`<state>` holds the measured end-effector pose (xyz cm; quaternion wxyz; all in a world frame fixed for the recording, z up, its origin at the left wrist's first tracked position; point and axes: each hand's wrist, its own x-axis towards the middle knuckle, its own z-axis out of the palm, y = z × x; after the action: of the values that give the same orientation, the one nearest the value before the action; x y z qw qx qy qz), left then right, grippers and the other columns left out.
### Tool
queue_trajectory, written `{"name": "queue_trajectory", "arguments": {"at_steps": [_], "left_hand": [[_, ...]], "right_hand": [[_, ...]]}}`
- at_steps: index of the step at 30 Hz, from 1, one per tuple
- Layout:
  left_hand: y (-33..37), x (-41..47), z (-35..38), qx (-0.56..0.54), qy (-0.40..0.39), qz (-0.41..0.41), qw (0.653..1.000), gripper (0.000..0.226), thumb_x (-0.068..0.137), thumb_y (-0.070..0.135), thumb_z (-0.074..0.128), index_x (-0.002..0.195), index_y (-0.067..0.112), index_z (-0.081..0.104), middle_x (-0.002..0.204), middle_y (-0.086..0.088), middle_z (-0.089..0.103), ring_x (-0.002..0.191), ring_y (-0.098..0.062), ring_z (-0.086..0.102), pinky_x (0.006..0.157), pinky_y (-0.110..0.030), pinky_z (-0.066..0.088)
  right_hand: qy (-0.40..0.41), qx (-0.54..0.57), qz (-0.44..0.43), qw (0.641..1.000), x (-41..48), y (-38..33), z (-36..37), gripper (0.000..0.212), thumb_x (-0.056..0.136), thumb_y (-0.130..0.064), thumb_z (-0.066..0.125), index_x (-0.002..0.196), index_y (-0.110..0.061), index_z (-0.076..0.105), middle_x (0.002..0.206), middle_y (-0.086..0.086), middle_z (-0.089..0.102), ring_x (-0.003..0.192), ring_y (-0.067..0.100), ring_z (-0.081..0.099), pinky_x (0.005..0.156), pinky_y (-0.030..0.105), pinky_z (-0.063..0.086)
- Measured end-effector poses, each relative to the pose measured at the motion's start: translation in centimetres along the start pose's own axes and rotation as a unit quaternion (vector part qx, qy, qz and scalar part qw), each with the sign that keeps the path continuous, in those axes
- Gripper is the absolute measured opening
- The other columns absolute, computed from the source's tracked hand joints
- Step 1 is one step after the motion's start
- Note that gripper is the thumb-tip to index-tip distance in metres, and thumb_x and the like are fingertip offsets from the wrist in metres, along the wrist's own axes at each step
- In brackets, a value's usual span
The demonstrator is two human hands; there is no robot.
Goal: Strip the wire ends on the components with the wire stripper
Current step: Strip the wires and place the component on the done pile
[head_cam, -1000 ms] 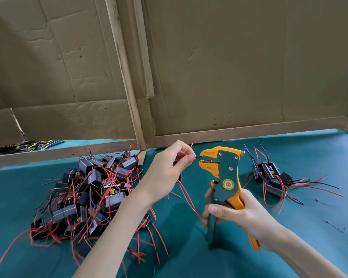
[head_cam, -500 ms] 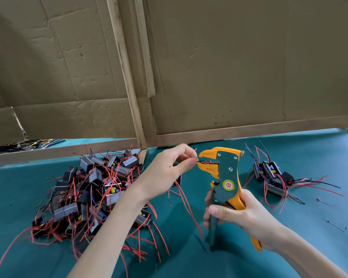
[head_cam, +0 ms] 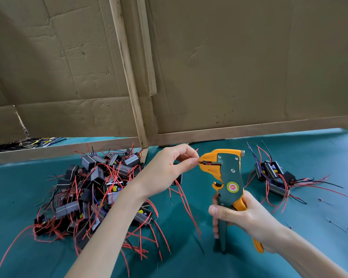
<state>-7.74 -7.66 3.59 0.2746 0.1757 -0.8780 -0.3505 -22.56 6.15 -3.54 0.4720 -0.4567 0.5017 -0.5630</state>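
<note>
My right hand grips the handles of an orange and dark green wire stripper, held upright over the teal table. My left hand pinches a thin wire end between thumb and fingertips and holds it in the stripper's orange jaws. A small black component hangs mostly hidden behind the left hand, its red wires trailing down toward the table.
A big heap of black components with red wires lies at the left. A smaller group of components sits at the right. Cardboard panels on wooden frames wall off the back. Bits of wire lie at the right.
My left hand has brought the wire end from just short of the stripper into its jaws. The jaws have closed down somewhat on it. The right hand keeps its grip.
</note>
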Motion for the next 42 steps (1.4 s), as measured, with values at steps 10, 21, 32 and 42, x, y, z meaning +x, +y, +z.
{"name": "queue_trajectory", "arguments": {"at_steps": [10, 21, 32, 42], "left_hand": [[-0.5, 0.0, 0.6, 0.011, 0.010, -0.029, 0.999, 0.014, 0.095, 0.018, 0.058, 0.084, 0.026, 0.060, 0.069, 0.021, 0.058, 0.068, 0.004, 0.050, 0.071, -0.011, 0.041], [-0.4, 0.7, 0.0, 0.017, 0.184, -0.042, 0.982, 0.013, 0.090, 0.007, 0.062, 0.089, 0.020, 0.063, 0.065, 0.015, 0.055, 0.060, 0.003, 0.047, 0.061, -0.009, 0.035], [7.1, 8.8, 10.0, -0.240, 0.251, -0.048, 0.937, 0.030, 0.091, -0.002, 0.055, 0.115, 0.011, 0.045, 0.083, -0.008, 0.059, 0.061, -0.017, 0.062, 0.070, -0.038, 0.058], [4.6, 7.1, 11.7, -0.078, 0.053, -0.084, 0.992, 0.033, 0.098, 0.004, 0.042, 0.130, 0.007, 0.048, 0.128, -0.014, 0.054, 0.095, -0.025, 0.067, 0.092, -0.036, 0.051]], "right_hand": [[0.121, -0.011, 0.039, 0.992, 0.1, 1.3, 1.3, 0.036, 0.059, -0.040, 0.081, 0.051, -0.020, 0.053, 0.046, 0.012, 0.045, 0.035, 0.023, 0.043, 0.037, 0.026, 0.041], [0.029, 0.260, 0.171, 0.950, 1.6, 1.4, -0.2, 0.022, 0.064, 0.004, 0.074, 0.085, 0.003, 0.067, 0.080, 0.025, 0.064, 0.070, 0.038, 0.067, 0.065, 0.048, 0.059], [0.039, 0.327, 0.204, 0.922, 2.1, 1.4, -1.2, 0.015, 0.071, -0.002, 0.059, 0.082, 0.005, 0.066, 0.077, 0.022, 0.065, 0.066, 0.034, 0.068, 0.061, 0.043, 0.060], [0.034, 0.332, 0.188, 0.924, 2.3, 1.7, -1.6, 0.018, 0.067, -0.004, 0.062, 0.083, 0.003, 0.065, 0.076, 0.020, 0.061, 0.069, 0.035, 0.065, 0.062, 0.045, 0.059]]}}
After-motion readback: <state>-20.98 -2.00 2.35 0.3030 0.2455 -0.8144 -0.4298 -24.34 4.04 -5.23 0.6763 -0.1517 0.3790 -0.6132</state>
